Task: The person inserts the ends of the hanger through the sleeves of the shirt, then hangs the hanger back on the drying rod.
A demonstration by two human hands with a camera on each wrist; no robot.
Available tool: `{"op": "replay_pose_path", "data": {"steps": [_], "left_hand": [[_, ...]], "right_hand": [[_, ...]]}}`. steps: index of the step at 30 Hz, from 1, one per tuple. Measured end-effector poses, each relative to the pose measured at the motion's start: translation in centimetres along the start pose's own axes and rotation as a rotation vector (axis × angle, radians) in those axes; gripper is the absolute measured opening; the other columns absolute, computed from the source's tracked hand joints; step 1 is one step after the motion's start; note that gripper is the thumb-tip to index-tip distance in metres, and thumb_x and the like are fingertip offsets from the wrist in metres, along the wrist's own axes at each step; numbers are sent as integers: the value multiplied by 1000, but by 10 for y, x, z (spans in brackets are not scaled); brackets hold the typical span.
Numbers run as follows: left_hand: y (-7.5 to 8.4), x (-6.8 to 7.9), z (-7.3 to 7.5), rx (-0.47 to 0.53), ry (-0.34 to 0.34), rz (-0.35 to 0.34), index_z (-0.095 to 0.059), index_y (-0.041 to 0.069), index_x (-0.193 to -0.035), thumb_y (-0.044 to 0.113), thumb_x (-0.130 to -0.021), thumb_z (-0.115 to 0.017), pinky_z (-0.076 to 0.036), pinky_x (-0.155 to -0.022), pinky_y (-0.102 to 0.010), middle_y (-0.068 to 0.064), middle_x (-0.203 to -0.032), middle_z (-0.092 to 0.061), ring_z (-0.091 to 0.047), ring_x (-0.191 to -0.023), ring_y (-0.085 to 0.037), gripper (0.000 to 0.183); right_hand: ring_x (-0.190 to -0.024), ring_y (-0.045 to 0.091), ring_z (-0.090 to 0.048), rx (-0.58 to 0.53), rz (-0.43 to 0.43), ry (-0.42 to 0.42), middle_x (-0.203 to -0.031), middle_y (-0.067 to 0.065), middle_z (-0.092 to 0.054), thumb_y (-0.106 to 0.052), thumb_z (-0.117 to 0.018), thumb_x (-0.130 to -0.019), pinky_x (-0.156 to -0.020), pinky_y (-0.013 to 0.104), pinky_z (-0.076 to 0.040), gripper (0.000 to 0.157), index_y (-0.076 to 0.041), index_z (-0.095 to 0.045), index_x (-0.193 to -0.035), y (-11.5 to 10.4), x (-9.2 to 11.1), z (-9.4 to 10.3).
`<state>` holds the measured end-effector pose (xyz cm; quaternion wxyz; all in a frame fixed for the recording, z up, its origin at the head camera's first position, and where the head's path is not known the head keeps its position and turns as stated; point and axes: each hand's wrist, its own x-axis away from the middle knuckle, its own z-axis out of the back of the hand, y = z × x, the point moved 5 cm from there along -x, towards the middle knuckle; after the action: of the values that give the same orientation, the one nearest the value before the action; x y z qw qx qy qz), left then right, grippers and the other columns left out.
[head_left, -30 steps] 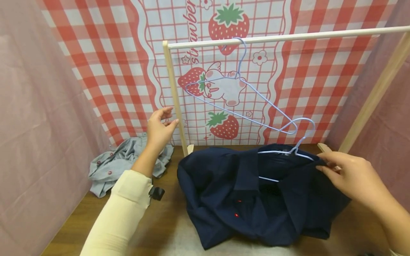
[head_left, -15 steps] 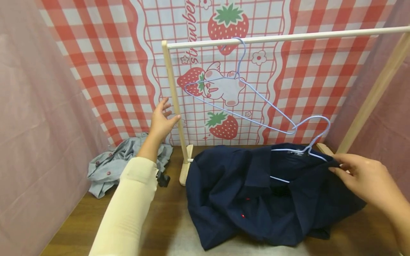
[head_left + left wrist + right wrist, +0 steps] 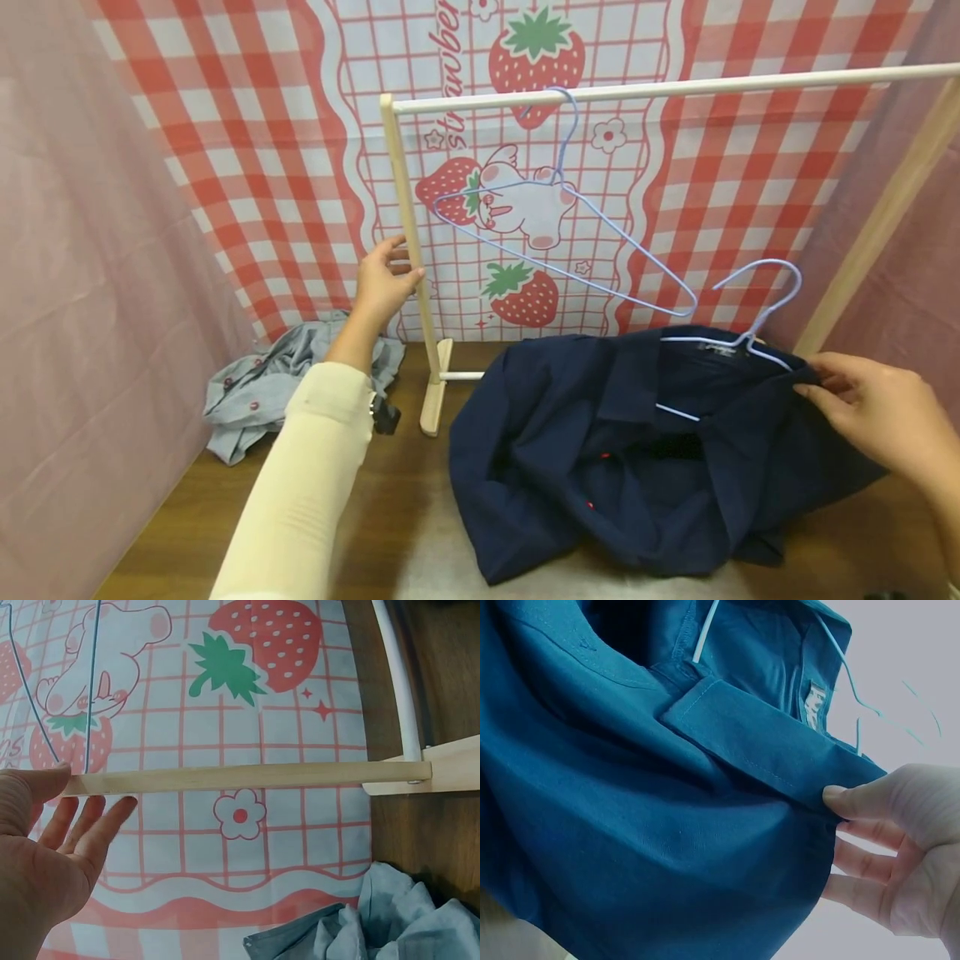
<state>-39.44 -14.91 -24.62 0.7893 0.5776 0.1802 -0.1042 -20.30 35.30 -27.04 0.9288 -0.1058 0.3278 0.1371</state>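
My left hand holds the upright post of a wooden clothes rack, thumb on one side and fingertips on the other; the left wrist view shows the same post. My right hand pinches a navy shirt at the collar by its shoulder. In the right wrist view the thumb lies on the collar, with the fingers behind the cloth. A light blue wire hanger sits inside the shirt, its hook standing free above the neckline. Most of the hanger's arms are hidden in the cloth.
A second wire hanger hangs bare from the rack's white rail. A grey garment with red buttons lies crumpled on the wooden table at left. Pink curtains flank both sides, and a strawberry-print cloth covers the back.
The shirt and its hanger have moved right with my right hand, and the hook has come apart in view from the bare hanger. My left hand has closed in on the post.
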Motion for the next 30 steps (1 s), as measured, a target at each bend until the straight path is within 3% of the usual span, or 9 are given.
{"op": "replay_pose_path", "data": {"steps": [3,6,16,30], "left_hand": [[1,-1,-2,-18,-9,7,-40,4,-147,-4,-90,-65,-56,-80,-30,-20,-133,-52,-57,-119,-33,63],[2,-2,-2,-55,-18,5,-39,3,-147,-4,-91,-63,-55,-81,-30,-20,-134,-50,-56,-119,-34,62],[2,-4,-3,-192,-13,-55,-42,1,-144,0,-92,-62,-54,-85,-35,-19,-131,-53,-59,-116,-34,55],[1,-4,-3,-204,-21,-51,-41,2,-143,2,-93,-62,-54,-86,-37,-20,-131,-53,-58,-116,-35,55]], "right_hand": [[-49,23,-61,4,-16,-17,-67,19,-66,7,-79,-66,-49,49,-48,29,5,-66,-93,2,-1,-2],[-53,34,-62,2,-28,-37,-68,21,-65,7,-78,-68,-51,57,-46,29,6,-65,-94,4,-2,-4],[-63,46,-61,45,-104,-84,-70,26,-64,3,-77,-71,-56,62,-43,28,8,-62,-94,19,-9,-8],[-68,54,-58,96,-204,-140,-74,33,-62,0,-71,-76,-57,61,-40,25,11,-58,-95,43,-16,-5]]}}
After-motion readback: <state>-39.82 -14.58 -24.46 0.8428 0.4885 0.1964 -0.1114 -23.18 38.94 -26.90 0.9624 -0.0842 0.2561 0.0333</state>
